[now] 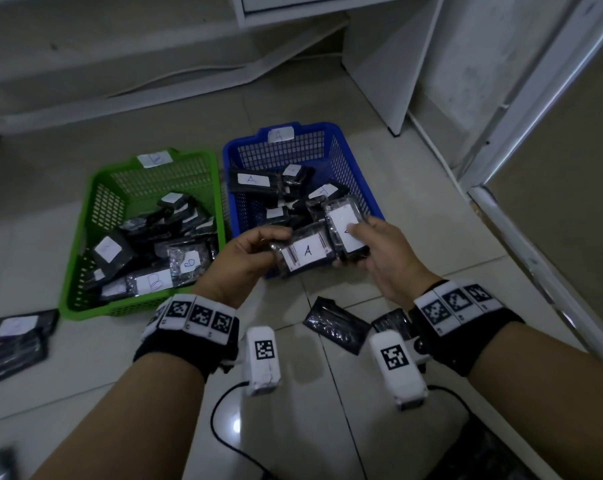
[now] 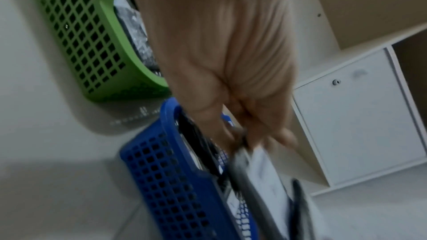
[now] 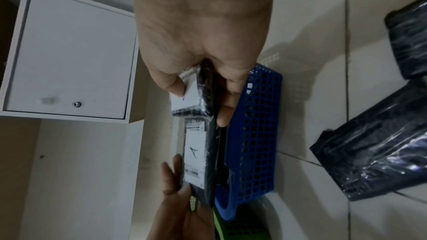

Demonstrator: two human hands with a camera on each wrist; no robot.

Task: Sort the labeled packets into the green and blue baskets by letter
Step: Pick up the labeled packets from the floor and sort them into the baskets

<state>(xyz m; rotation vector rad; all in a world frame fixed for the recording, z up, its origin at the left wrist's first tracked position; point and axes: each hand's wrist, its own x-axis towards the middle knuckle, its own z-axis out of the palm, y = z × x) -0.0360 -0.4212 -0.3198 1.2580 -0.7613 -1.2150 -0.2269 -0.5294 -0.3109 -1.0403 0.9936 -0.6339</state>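
Note:
My left hand (image 1: 258, 244) pinches a black packet with a white label marked A (image 1: 305, 252), held over the near edge of the blue basket (image 1: 358, 174). My right hand (image 1: 365, 244) grips a second black packet (image 1: 345, 226), thumb lying on its white label and covering the letter. In the right wrist view the A packet (image 3: 196, 154) hangs below the right hand's packet (image 3: 187, 98), beside the blue basket (image 3: 254, 134). The green basket (image 1: 106, 202), tagged B, sits left of the blue one and holds several B packets. The blue basket carries an A tag and several A packets.
Loose black packets lie on the tiled floor: two near my right wrist (image 1: 338, 327), others at the far left (image 1: 16, 330). A white cabinet (image 1: 379, 64) stands behind the baskets, and a white door frame (image 1: 535, 168) runs along the right. A black cable (image 1: 223, 410) trails between my forearms.

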